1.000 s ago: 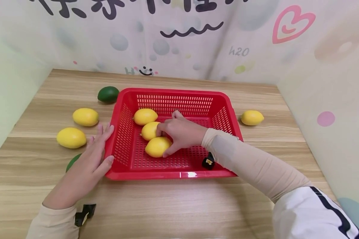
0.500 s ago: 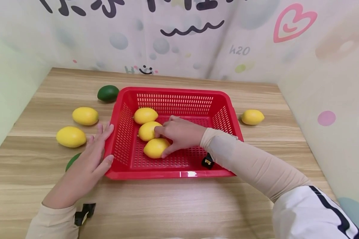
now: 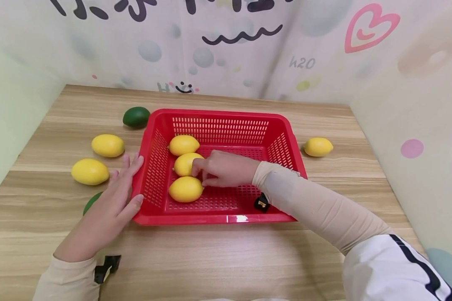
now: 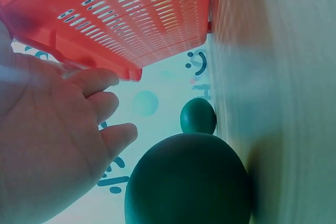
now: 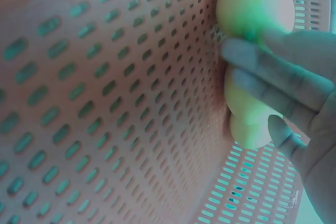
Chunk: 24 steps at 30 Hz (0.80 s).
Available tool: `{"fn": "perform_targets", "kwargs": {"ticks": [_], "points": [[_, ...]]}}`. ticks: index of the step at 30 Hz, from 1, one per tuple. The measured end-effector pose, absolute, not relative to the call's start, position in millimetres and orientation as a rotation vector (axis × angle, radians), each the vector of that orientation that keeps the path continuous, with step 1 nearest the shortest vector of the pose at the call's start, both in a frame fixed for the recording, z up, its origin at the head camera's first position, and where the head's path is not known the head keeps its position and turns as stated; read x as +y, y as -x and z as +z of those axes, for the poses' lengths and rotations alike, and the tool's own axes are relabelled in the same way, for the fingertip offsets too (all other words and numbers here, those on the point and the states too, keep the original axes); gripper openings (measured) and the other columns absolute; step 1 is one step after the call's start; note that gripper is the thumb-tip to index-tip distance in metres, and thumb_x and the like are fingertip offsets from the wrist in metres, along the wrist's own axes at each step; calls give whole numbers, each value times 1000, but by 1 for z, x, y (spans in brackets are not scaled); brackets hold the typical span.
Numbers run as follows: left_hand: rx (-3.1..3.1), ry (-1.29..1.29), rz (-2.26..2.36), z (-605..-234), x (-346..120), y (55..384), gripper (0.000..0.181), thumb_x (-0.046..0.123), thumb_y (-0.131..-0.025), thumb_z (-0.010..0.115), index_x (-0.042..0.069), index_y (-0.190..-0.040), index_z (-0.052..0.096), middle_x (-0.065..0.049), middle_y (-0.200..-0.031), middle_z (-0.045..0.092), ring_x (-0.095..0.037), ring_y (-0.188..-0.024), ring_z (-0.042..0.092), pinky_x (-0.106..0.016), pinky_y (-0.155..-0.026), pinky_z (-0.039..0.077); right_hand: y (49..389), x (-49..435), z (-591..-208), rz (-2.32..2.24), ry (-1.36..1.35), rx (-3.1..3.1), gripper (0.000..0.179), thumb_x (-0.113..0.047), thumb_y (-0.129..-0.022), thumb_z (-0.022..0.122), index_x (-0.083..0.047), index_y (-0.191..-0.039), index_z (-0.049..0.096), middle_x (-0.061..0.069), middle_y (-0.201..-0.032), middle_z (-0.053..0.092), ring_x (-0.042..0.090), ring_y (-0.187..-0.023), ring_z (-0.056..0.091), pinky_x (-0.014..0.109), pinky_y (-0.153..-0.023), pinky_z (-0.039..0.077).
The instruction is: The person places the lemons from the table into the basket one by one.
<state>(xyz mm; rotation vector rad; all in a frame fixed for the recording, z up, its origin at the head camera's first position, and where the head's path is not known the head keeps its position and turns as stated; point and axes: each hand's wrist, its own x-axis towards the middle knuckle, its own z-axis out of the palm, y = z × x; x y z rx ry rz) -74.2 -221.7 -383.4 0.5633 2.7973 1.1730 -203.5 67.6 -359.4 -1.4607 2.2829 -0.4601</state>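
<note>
Inside the red plastic basket (image 3: 211, 220) three yellow lemons line up near its left side: a back lemon (image 3: 183, 145), a middle lemon (image 3: 184, 164) and a front lemon (image 3: 186, 189). My right hand (image 3: 227, 169) reaches in from the right, its fingertips at the middle and front lemons. The right wrist view shows its fingers (image 5: 283, 80) fairly straight against the lemons, without wrapping round any. My left hand (image 3: 111, 205) rests on the basket's left rim with fingers extended. Below that hand, a dark green fruit (image 4: 189, 182) shows large in the left wrist view.
Left of the basket, two lemons (image 3: 108, 145) lie on the wooden table (image 3: 218, 259), with another dark green fruit (image 3: 136, 117) by the back left corner. One more lemon (image 3: 318, 147) sits at the right. A printed wall covering (image 3: 226, 67) rises behind.
The front lemon has shifted left and slightly toward me, lining up with the others. My right fingers have drawn together, with the thumb off its near side. My left hand has stayed put.
</note>
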Motion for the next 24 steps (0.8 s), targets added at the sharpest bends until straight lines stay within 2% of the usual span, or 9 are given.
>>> {"fn": "perform_targets", "kwargs": {"ticks": [4,10,19,24], "points": [[2795,-557,1170,-383,-222,74,81,12,-102,54,15,-167,6,-16,-172,1,-35,-158,-3,-44,-127,-2,202,67,-359,-538,1488,2209,20,-11,-95,74,-6,-111,64,0,-102,76,9,-95,72,17,-91,53],[2793,-543,1165,-383,-222,74,82,12,-102,54,16,-167,6,-15,-172,-1,-34,-158,-3,-46,-127,-2,202,67,-358,-558,1514,2168,16,-9,-95,74,-6,-107,65,0,-102,75,6,-96,72,16,-91,53],[2787,-538,1168,-383,-222,75,81,13,-102,54,16,-167,5,-15,-172,-1,-34,-158,-3,-46,-127,-1,198,73,-339,-484,1510,2262,30,-19,-92,79,-6,-116,65,2,-105,77,7,-95,72,21,-95,52],[2790,-546,1169,-384,-222,75,81,13,-102,54,16,-167,5,-14,-173,-1,-34,-158,-3,-45,-127,-1,195,78,-327,-373,1494,2359,37,-24,-91,80,-10,-121,65,-2,-103,77,7,-96,70,32,-102,46]]}}
